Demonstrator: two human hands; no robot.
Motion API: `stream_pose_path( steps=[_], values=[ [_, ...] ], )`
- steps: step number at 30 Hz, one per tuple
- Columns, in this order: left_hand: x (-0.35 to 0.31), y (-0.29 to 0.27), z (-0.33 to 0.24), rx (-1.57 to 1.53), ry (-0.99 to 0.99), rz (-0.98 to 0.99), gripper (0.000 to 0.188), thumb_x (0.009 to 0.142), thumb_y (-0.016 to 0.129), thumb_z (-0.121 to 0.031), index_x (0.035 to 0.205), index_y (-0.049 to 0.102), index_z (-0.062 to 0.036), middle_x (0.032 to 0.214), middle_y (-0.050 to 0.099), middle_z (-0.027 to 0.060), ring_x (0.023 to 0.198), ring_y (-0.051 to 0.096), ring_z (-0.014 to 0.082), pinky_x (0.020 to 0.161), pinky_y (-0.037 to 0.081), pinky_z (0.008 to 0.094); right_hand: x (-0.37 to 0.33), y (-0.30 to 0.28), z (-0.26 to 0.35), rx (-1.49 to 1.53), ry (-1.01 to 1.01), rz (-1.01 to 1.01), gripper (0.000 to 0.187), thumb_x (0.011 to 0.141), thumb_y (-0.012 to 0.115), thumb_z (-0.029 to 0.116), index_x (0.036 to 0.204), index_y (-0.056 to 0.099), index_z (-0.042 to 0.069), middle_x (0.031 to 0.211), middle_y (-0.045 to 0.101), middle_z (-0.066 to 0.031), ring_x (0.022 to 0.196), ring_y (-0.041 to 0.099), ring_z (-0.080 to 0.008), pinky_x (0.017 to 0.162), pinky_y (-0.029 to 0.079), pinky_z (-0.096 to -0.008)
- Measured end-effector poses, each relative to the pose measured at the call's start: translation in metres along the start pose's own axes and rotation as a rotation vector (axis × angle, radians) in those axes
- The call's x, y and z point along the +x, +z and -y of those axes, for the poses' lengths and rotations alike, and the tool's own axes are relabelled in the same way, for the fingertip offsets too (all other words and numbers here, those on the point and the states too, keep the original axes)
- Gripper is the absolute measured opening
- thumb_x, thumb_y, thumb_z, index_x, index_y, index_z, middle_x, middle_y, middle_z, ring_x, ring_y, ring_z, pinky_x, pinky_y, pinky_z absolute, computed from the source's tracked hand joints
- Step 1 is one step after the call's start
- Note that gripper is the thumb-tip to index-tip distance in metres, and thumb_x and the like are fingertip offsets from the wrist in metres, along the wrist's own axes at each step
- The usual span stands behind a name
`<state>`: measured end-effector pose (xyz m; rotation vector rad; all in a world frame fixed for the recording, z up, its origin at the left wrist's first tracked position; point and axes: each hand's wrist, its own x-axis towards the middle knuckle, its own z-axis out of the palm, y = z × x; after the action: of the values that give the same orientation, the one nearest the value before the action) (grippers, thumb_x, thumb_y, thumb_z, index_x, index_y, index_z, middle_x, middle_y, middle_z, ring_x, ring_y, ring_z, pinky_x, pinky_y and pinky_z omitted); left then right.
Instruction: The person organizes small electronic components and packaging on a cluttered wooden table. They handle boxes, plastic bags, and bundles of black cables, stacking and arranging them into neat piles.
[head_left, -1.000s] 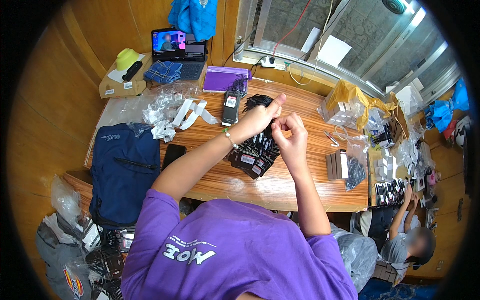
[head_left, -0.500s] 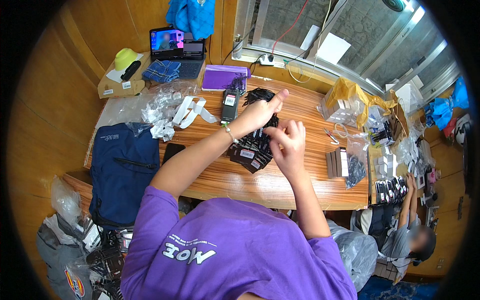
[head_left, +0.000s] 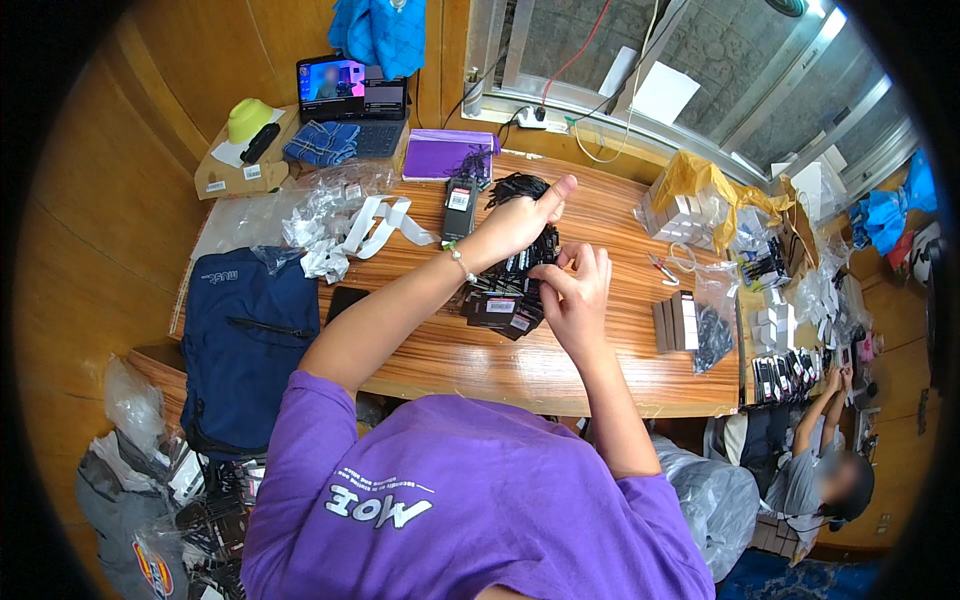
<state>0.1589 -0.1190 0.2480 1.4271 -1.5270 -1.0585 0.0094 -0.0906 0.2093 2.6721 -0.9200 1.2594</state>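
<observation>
Near the middle of a wood-grain table [head_left: 610, 375], a fanned bundle of black tags [head_left: 500, 308] with white labels, dark cords [head_left: 516, 188] bunched at its upper end. Left hand [head_left: 518, 224] lies across the bundle between cords and tags, thumb stretched out; its fingers appear curled round the bundle, tips hidden. Right hand [head_left: 577, 300] at the bundle's right edge, thumb and forefinger drawn together against the tags; cannot tell whether a tag is caught between them. Beyond the left wrist, a tag stack [head_left: 459, 207] just below a purple pouch [head_left: 435, 155]. Leftward, a curled white strip [head_left: 372, 228] and a navy backpack [head_left: 240, 345]. Rightward, red-handled scissors [head_left: 660, 268], and upright brown boxes [head_left: 672, 322] beside a clear bag [head_left: 712, 335] of black items.
</observation>
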Motion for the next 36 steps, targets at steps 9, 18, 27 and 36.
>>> stream_pose_path(
  steps=[9, 18, 27, 36],
  values=[
    [0.004, 0.002, 0.003, -0.014, 0.020, -0.022, 0.069, 0.083, 0.022, -0.071, 0.056, 0.033, -0.0075, 0.054, 0.032, 0.0026, 0.057, 0.031, 0.0158, 0.065, 0.034, 0.0262, -0.006, 0.010, 0.017, -0.160, 0.189, -0.045, 0.014, 0.067, 0.069, 0.023, 0.076, 0.063, 0.014, 0.080, 0.044, -0.0061, 0.076, 0.041, -0.0243, 0.065, 0.031, -0.0366],
    [0.010, 0.002, 0.019, -0.046, 0.000, -0.071, 0.069, 0.083, 0.024, -0.070, 0.056, 0.033, -0.0077, 0.054, 0.033, 0.0020, 0.058, 0.031, 0.0152, 0.066, 0.033, 0.0260, -0.006, 0.024, 0.010, -0.223, 0.186, -0.016, 0.013, 0.066, 0.069, 0.021, 0.075, 0.062, 0.014, 0.082, 0.044, -0.0060, 0.080, 0.042, -0.0252, 0.067, 0.031, -0.0373],
    [0.012, -0.003, 0.036, 0.004, -0.006, -0.038, 0.068, 0.085, 0.021, -0.068, 0.055, 0.031, -0.0081, 0.053, 0.029, 0.0003, 0.056, 0.028, 0.0139, 0.062, 0.032, 0.0255, -0.002, 0.006, -0.005, 1.101, 0.778, 0.106, 0.003, 0.076, 0.059, 0.006, 0.074, 0.057, 0.005, 0.079, 0.053, -0.0023, 0.076, 0.049, -0.0105, 0.071, 0.038, -0.0230],
    [0.008, 0.003, 0.034, -0.006, -0.029, -0.009, 0.070, 0.082, 0.020, -0.072, 0.053, 0.034, -0.0089, 0.049, 0.031, 0.0015, 0.053, 0.031, 0.0141, 0.061, 0.034, 0.0272, 0.011, 0.001, -0.015, 1.337, 0.741, 0.114, 0.015, 0.078, 0.053, 0.000, 0.092, 0.048, 0.003, 0.079, 0.060, -0.0058, 0.071, 0.054, -0.0111, 0.068, 0.041, -0.0222]
  ],
)
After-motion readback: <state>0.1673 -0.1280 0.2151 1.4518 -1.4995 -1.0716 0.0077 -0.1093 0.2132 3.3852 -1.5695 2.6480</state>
